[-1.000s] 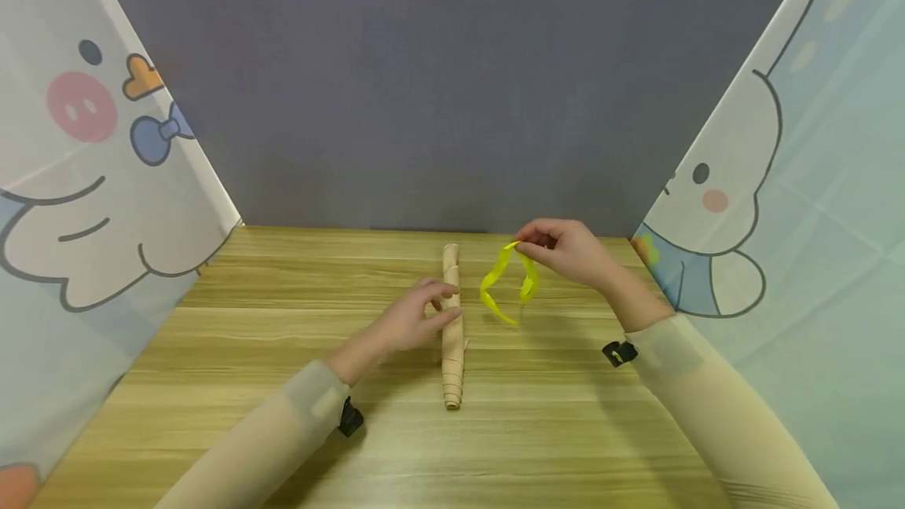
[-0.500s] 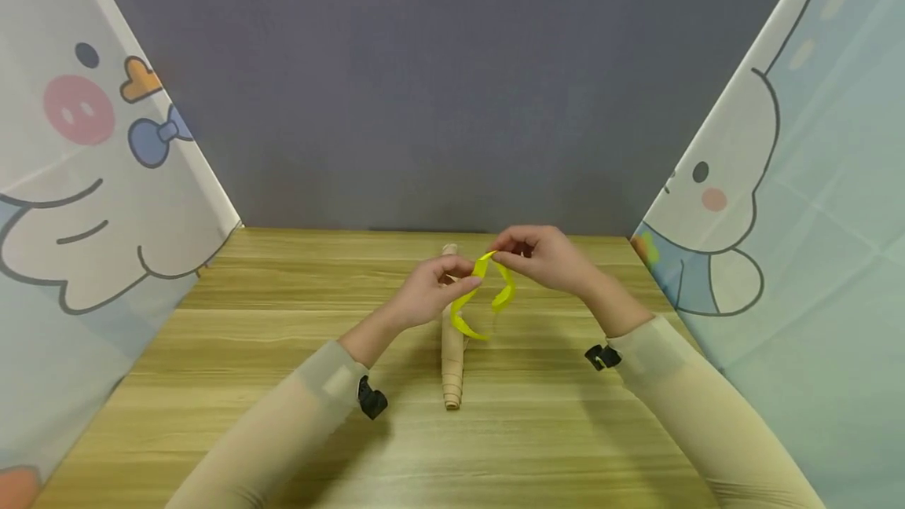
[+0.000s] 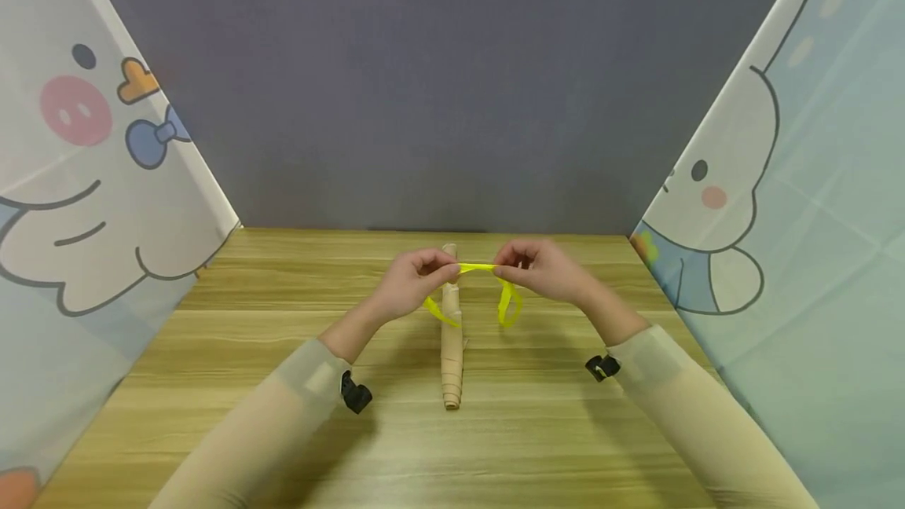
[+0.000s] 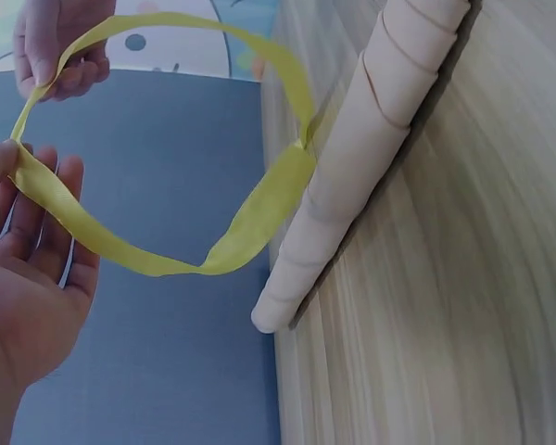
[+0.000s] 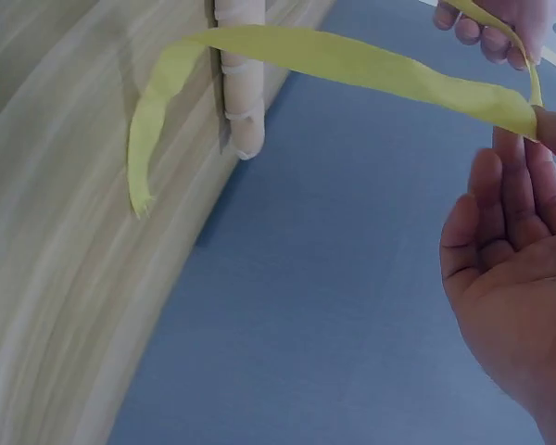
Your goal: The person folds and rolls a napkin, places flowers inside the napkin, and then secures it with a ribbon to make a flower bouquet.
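Between my two hands a yellow ribbon point(image 3: 477, 267) is stretched in a short straight span above the table. My left hand point(image 3: 415, 283) pinches it between thumb and fingertips, and my right hand point(image 3: 550, 269) pinches it a little farther right. Both loose ends hang down in curls; one shows a frayed tip in the right wrist view. Below lies a long, slim beige roll point(image 3: 451, 364) with overlapping spiral layers, pointing away from me. The left hand and the ribbon overlap its far part in the head view.
The roll lies on a wood-grain table point(image 3: 580, 430). A dark grey panel point(image 3: 438, 100) stands along the back edge. Cloth with cartoon animals hangs on the left point(image 3: 42, 203) and right point(image 3: 841, 203) sides.
My left hand came up from the roll and took hold of the yellow ribbon. The right hand brought the ribbon leftward over the roll, then the hands drew apart, straightening its middle.
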Demonstrator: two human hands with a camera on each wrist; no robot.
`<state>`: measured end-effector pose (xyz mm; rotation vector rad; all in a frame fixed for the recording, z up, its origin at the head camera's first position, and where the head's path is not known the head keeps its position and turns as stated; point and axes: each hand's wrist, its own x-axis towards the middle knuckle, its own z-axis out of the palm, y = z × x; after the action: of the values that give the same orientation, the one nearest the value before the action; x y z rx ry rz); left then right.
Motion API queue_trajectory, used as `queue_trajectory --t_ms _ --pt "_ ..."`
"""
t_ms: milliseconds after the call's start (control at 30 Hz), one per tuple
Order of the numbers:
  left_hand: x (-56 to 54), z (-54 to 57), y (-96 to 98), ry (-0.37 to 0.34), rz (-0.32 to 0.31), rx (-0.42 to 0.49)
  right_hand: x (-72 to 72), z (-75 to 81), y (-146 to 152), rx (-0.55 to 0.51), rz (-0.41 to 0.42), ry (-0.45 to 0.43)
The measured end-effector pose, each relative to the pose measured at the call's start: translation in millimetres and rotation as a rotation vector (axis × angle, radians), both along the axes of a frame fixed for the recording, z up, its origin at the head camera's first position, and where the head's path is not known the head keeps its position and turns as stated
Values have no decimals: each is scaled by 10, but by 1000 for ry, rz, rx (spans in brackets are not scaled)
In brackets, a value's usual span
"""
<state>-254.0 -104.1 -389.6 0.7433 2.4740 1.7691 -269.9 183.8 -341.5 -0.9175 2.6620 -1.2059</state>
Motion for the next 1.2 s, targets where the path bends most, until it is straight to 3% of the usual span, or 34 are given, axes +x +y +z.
queue_trajectory --t_ms 167,433,567,633,833,1200 --pt "10 40 -53 -9 -12 -22 12 -101 -15 -70 -4 -139" --pt "7 79 -121 -2 13 -65 37 -322 -53 -377 18 -435" --pt "-14 78 -171 23 39 -98 47 -370 -45 -437 18 -553" --pt "-25 78 -207 28 47 -110 48 -373 -20 -394 17 -549" --pt "-50 75 -340 28 64 -149 1 -398 86 -244 -8 -386" --pt "-108 60 -462 8 57 -169 -103 -396 235 -337 -88 -320"
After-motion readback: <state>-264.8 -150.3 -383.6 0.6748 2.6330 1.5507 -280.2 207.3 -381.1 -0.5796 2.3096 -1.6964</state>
